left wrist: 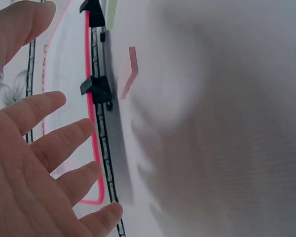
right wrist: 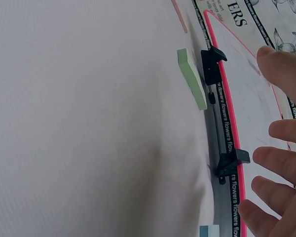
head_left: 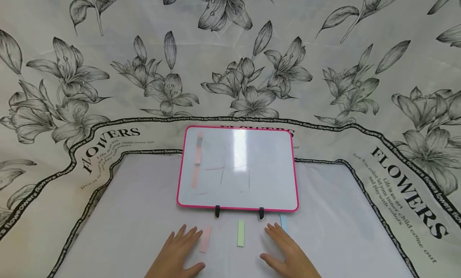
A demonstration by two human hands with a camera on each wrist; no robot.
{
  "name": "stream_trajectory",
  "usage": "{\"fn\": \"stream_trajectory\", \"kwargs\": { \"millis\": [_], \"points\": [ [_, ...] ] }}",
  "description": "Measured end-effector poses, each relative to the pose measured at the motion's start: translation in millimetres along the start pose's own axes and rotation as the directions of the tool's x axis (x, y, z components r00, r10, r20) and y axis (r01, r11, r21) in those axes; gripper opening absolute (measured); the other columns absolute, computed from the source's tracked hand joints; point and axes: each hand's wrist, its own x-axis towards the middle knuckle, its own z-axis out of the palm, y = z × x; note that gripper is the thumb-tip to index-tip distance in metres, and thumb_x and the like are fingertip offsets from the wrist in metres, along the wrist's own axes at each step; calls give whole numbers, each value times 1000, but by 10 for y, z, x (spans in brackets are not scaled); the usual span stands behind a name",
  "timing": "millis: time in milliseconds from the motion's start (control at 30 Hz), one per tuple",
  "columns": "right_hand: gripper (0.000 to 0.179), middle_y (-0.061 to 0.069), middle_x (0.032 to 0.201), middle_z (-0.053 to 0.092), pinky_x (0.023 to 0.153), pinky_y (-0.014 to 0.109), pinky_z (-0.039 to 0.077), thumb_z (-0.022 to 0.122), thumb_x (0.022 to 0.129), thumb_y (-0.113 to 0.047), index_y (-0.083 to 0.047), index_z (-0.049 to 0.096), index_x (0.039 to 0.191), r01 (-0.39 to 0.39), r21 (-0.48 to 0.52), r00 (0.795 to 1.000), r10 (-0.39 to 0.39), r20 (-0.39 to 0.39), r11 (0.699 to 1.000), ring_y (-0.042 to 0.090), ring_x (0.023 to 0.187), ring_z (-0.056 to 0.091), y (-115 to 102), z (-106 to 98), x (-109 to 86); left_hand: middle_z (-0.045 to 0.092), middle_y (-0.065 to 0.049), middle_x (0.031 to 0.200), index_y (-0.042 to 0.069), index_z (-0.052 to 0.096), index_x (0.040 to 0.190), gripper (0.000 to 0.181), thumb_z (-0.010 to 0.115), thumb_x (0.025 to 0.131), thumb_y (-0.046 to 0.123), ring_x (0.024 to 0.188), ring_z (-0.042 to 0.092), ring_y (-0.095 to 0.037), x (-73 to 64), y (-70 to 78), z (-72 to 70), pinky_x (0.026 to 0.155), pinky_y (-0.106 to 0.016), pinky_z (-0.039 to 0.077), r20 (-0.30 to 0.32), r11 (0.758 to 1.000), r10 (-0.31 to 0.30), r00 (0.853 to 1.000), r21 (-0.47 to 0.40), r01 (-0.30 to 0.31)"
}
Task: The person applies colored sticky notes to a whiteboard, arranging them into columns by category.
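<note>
Over the white-draped counter (head_left: pixel 126 214), the left hand (head_left: pixel 178 250) and right hand (head_left: pixel 288 250) have each grip spread apart, near a slim pink strip (head_left: pixel 205 239) and slim blue strip (head_left: pixel 284 222) respectively, a slim green strip (head_left: pixel 241 233) between these. Beyond, a pink-rimmed whiteboard (head_left: pixel 266 170) stands before flower-printed cloth (head_left: pixel 230 42).

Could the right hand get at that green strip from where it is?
Probably yes: the right hand looks empty, and nothing visible lies between it and the nearby green strip.
</note>
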Motion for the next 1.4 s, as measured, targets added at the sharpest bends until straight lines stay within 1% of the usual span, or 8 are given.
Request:
{"fn": "stream_trajectory", "kwargs": {
  "millis": [267, 467, 600, 733, 833, 900, 1200, 1400],
  "points": [
    [74, 3, 145, 63, 112, 4, 29, 91, 76, -37, -11, 65, 140, -14, -4, 1000, 15, 25, 1000, 27, 137, 54, -159, 197, 0, 67, -8, 138, 16, 62, 142, 83, 76, 79, 68, 134, 56, -45, -94, -9, 17, 100, -71, 45, -70, 999, -37, 997, -41, 34],
    [71, 5, 148, 61, 100, 39, 57, 87, 81, -35, -8, 62, 142, -48, 8, 997, 48, 68, 999, 30, 140, 52, -242, 319, 118, 64, -7, 144, 18, 58, 146, 83, 78, 79, 64, 139, 52, -43, -87, -6, 20, 104, -70, 42, -73, 995, -67, 995, -72, 62],
    [70, 5, 148, 60, 99, 45, 57, 84, 85, -38, -7, 61, 143, -94, 45, 991, 89, 105, 995, 31, 142, 50, -276, 418, 165, 60, -8, 148, 17, 56, 148, 83, 79, 80, 59, 141, 49, -44, -66, -10, 17, 106, -71, 40, -66, 992, -77, 995, -101, 70],
    [68, 6, 148, 61, 107, 32, 52, 86, 83, -33, -6, 62, 141, -69, 81, 996, 64, 65, 994, 32, 141, 51, -285, 539, 182, 58, -9, 150, 16, 56, 148, 83, 81, 80, 55, 141, 48, -46, -52, -3, 9, 105, -72, 40, -74, 991, -71, 995, -119, 62],
    [66, 9, 146, 62, 106, 34, 52, 88, 81, -27, -3, 63, 138, -35, 95, 999, 32, 27, 995, 37, 139, 53, -290, 611, 206, 57, -10, 151, 15, 56, 148, 85, 83, 78, 53, 140, 49, -47, -45, 6, 16, 103, -72, 42, -105, 992, -56, 993, -118, 43],
    [63, 11, 144, 63, 101, 46, 55, 87, 82, -25, 0, 65, 135, -38, 95, 999, 35, 30, 995, 40, 137, 54, -303, 631, 221, 56, -10, 152, 15, 55, 149, 87, 85, 76, 52, 139, 50, -46, -42, 5, 35, 102, -71, 43, -131, 994, -41, 991, -107, 27],
    [57, 12, 150, 58, 106, 55, 50, 79, 91, -34, 2, 67, 132, -176, 101, 962, 149, 230, 979, 41, 142, 49, -330, 564, 252, 55, -8, 153, 15, 52, 152, 91, 86, 75, 50, 138, 51, -46, -28, -24, 90, 100, -70, 45, -166, 996, -17, 986, -94, 1],
    [52, 15, 149, 58, 106, 55, 49, 77, 93, -29, 4, 67, 131, -176, 112, 949, 138, 283, 978, 42, 140, 51, -329, 537, 265, 56, -9, 152, 13, 52, 151, 88, 84, 78, 51, 137, 52, -47, -17, -25, 93, 99, -70, 46, -149, 997, -16, 989, -81, 3]
  ]
}}
